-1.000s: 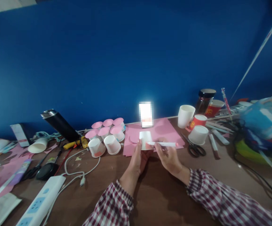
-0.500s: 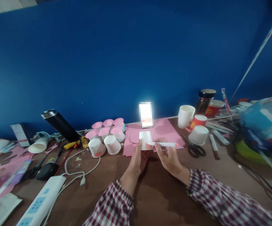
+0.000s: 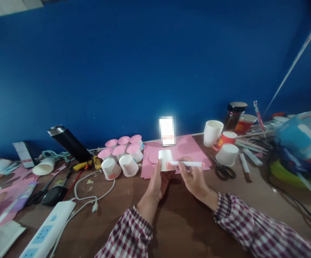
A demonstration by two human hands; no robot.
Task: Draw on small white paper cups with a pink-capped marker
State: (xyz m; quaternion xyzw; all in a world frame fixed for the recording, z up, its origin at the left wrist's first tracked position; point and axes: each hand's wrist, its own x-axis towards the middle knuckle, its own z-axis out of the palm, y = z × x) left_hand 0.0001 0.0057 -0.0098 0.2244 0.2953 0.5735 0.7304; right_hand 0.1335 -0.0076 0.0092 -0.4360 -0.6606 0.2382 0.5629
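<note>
Cup you hold (image 3: 164, 157): smooth white paper, matt to your eye
Marker you grip (image 3: 193, 164): smooth, plastic-looking barrel
Your sleeves (image 3: 134, 233): woven cloth, matt, puckered near your cuffs
Sheets before you (image 3: 183, 145): pink paper, flat, matt
Flask on your left (image 3: 71, 144): dark satin body, shiny metal-looking top
Power strip (image 3: 48, 227): smooth white plastic
Your tabletop (image 3: 187, 225): brown, wood-like, faintly glossy

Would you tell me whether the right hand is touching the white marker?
Touching: the head view shows the right hand gripping the white marker near its tip.
</note>
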